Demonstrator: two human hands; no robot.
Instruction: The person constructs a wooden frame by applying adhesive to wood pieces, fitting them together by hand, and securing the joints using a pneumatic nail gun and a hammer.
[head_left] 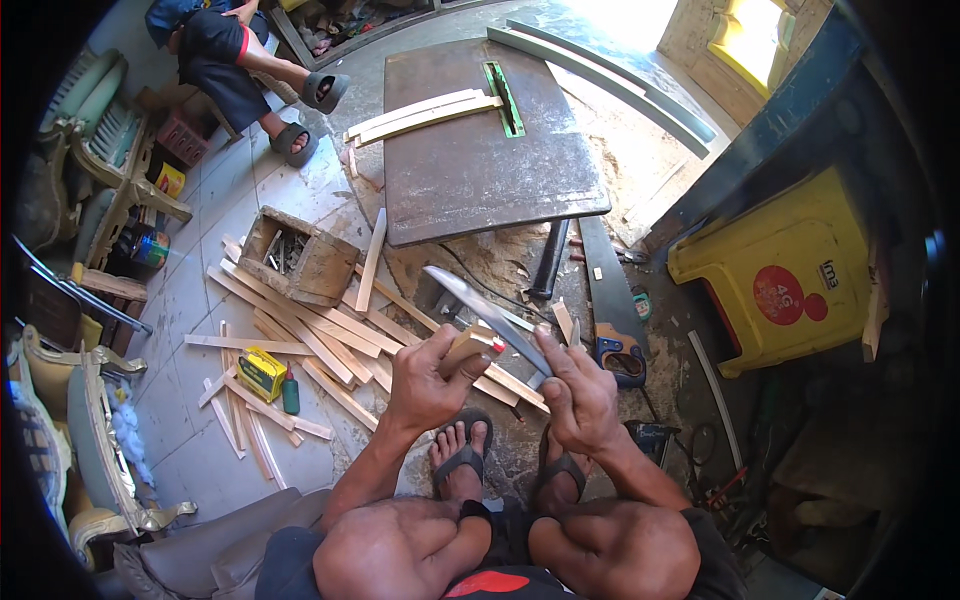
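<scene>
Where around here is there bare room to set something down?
The dark tabletop is bare between the curved strips and its near edge. Tiled floor also shows bare between the wooden box and the other person's sandals. It's crowded where loose wood strips spread before the left hand, and around the handsaw beyond the right hand.

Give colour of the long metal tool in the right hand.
The metal tool is silvery grey; it shows in the head view.

Beyond the block (462,354) in our left hand (425,388) and tool (480,308) in our right hand (580,392) stands a table (470,180), strips (430,113) on it. Left of our feet (462,482) lie sticks (318,335) and a box (262,375); farther off, a crate (328,265). Rightward: a saw (608,285), then a stool (785,240).
</scene>
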